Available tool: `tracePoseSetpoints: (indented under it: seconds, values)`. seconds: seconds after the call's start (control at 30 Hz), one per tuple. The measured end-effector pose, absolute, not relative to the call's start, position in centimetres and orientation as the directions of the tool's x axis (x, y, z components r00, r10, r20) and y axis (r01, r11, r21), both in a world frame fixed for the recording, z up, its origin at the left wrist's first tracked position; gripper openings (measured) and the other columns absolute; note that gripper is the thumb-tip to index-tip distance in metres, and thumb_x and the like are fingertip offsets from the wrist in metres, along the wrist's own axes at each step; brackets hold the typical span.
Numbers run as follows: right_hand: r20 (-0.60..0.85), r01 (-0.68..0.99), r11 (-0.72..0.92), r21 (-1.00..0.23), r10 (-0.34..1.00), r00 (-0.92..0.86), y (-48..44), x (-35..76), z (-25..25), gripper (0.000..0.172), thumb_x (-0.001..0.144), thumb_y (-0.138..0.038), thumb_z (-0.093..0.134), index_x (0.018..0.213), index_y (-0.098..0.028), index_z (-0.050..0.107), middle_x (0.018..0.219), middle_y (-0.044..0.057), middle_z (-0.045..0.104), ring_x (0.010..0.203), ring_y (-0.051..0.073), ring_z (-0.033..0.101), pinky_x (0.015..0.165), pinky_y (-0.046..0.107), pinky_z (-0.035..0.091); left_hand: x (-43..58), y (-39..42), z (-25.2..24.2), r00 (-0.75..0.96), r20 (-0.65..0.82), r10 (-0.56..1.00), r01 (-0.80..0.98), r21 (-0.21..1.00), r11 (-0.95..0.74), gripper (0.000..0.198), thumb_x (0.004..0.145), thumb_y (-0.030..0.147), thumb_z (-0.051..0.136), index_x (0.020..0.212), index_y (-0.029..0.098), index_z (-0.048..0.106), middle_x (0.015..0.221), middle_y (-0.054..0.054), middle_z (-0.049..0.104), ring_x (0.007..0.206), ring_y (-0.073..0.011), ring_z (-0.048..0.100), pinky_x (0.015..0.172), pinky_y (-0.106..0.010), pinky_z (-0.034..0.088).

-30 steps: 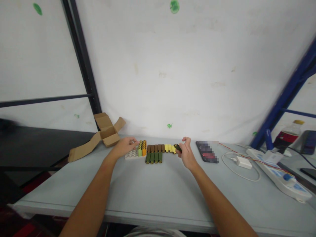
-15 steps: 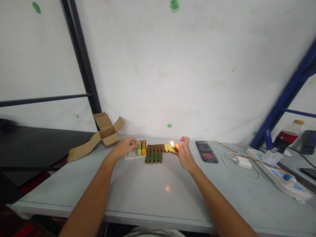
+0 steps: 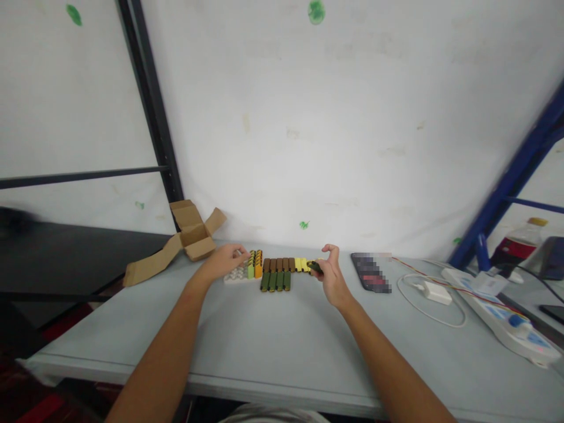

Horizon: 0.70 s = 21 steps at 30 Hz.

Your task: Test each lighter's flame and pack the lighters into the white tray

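My right hand (image 3: 331, 276) is closed on a dark green lighter (image 3: 315, 267), with the index finger raised and curled away from it. No flame shows on the lighter. My left hand (image 3: 225, 260) rests over the back left of a white tray (image 3: 233, 279), fingers loosely spread and apparently grasping nothing. Light green lighters (image 3: 251, 272) and orange lighters (image 3: 258, 271) stand upright in the tray's right side. Beside it lie rows of brown lighters (image 3: 279, 265), dark green lighters (image 3: 275, 282) and yellow lighters (image 3: 301, 265). The rightmost ones are partly behind my right hand.
An unfolded cardboard box (image 3: 198, 244) lies at the back left. To the right are a dark phone (image 3: 370, 272), a white charger (image 3: 437, 294) with its cable, a power strip (image 3: 497, 314) and a bottle (image 3: 520, 238). The wall (image 3: 308, 147) rises behind the table (image 3: 264, 341).
The flame at the lighter in my right hand has gone out, and its reflection on the table is gone too. Both hands stay in nearly the same place. The view has shifted slightly.
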State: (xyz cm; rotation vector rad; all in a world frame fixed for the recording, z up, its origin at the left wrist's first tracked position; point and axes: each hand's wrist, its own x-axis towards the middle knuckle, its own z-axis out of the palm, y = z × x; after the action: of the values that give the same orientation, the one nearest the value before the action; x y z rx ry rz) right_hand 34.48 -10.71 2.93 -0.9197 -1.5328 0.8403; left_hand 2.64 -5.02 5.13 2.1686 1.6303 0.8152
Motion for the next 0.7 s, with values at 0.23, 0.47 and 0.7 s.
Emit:
tracePoseSetpoints:
  seconds: [0.23,0.47,0.7]
  values:
    - [0.491,0.185,0.531,-0.827,0.842,-0.222,-10.6,33.5,2.4,0.041,0.081,-0.013,0.044,0.113,-0.024,0.021,0.081,-0.004,0.053,0.069,0.014,0.046,0.070,0.028,0.039,4.1,-6.0,6.2,0.085,0.497,0.864,0.634,0.642,-0.432,0.034,0.087,0.046,0.051,0.108,0.019,0.059,0.070,-0.001,0.069,0.062,-0.0174,0.061,0.060,-0.027,0.044]
    - [0.522,0.113,0.582,-0.805,0.786,-0.330,-11.1,31.8,1.6,0.032,0.088,-0.012,0.040,0.111,-0.025,0.021,0.086,-0.002,0.052,0.070,0.012,0.048,0.070,0.026,0.040,8.8,-8.7,7.0,0.400,0.491,0.774,0.474,0.612,-0.633,0.028,0.082,0.041,0.065,0.097,0.017,0.067,0.073,0.000,0.065,0.067,-0.0145,0.057,0.063,-0.025,0.044]
    - [0.523,0.095,0.613,-0.784,0.735,-0.432,-12.1,30.1,1.0,0.032,0.093,-0.017,0.039,0.118,-0.024,0.021,0.091,0.000,0.055,0.079,0.013,0.055,0.077,0.031,0.046,10.8,-9.5,6.3,0.543,0.352,0.763,0.465,0.630,-0.622,0.030,0.080,0.045,0.065,0.092,0.018,0.071,0.073,-0.003,0.067,0.069,-0.0173,0.060,0.066,-0.028,0.048]
